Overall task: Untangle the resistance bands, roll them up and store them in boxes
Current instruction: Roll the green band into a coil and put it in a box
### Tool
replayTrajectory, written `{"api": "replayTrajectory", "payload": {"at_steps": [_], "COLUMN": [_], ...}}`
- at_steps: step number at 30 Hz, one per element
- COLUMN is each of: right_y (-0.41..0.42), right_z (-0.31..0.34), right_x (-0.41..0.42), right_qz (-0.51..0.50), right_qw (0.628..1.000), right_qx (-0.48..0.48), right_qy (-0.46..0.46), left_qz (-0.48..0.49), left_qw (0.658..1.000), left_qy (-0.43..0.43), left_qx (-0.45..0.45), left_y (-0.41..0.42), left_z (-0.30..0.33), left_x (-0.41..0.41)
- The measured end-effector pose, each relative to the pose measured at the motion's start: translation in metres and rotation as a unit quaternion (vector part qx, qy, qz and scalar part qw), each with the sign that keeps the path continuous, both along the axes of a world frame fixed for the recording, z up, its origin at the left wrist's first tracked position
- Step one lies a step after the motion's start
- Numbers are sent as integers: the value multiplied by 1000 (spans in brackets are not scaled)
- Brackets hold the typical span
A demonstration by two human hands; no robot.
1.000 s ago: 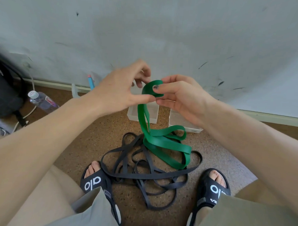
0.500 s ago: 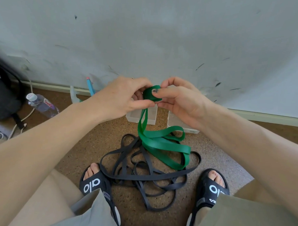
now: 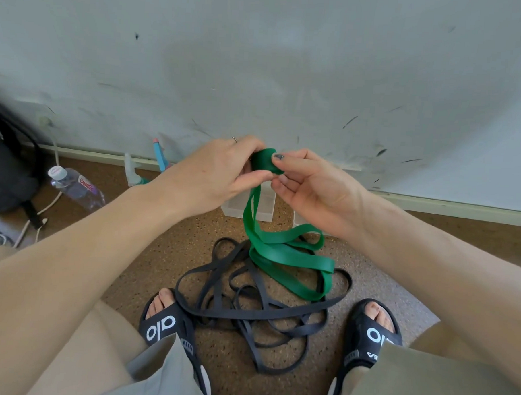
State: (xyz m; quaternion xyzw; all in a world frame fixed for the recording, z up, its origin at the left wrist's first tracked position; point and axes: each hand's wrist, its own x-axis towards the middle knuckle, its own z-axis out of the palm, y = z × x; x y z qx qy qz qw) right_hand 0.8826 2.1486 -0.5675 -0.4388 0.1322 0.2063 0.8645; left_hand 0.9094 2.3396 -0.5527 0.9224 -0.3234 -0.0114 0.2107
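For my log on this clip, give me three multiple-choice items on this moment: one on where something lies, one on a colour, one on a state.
1. Where does the tangle of dark bands lie?
A. on the floor between the two sandalled feet
B. inside a clear box
C. hung on the wall

2. What colour is the band being rolled up?
A. red
B. green
C. yellow

3. How much of that band is rolled?
A. all of it
B. none of it
C. only a small coil at the top, the rest trailing loose to the floor

Key: 1 A, the dark bands sprawl on the speckled floor between the sandals. 2 B, the green band runs up to both hands. 3 C, the left hand and right hand pinch a small coil while long loops hang below it.
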Motion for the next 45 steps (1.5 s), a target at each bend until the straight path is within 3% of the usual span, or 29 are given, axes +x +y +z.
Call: {"api": "replayTrajectory", "payload": {"at_steps": [15, 21, 27, 36, 41, 45], "right_y": [-2, 2, 5, 1, -1, -3], "right_z": [2, -2, 0, -1, -3, -5], "right_x": [0, -3, -3, 4, 3, 4], "right_qz": [-18, 24, 15, -18, 32, 50], "right_qw": [999, 990, 941, 973, 989, 991], "right_qx": [28, -136, -316, -206, -126, -121], "right_qy": [24, -41, -119, -99, -65, -38], "left_qz": [-4, 2, -10, 43, 36, 27], "left_qw": [999, 1000, 999, 995, 996, 996], "left_qy": [-1, -8, -47, -37, -43, -54], "left_qx": [-33, -12, -20, -86, -75, -63], "left_y": [-6, -3, -7, -13, -14, -16], "left_z": [3, -1, -1, -6, -5, -8], "left_x": [4, 3, 0, 1, 4, 2]}}
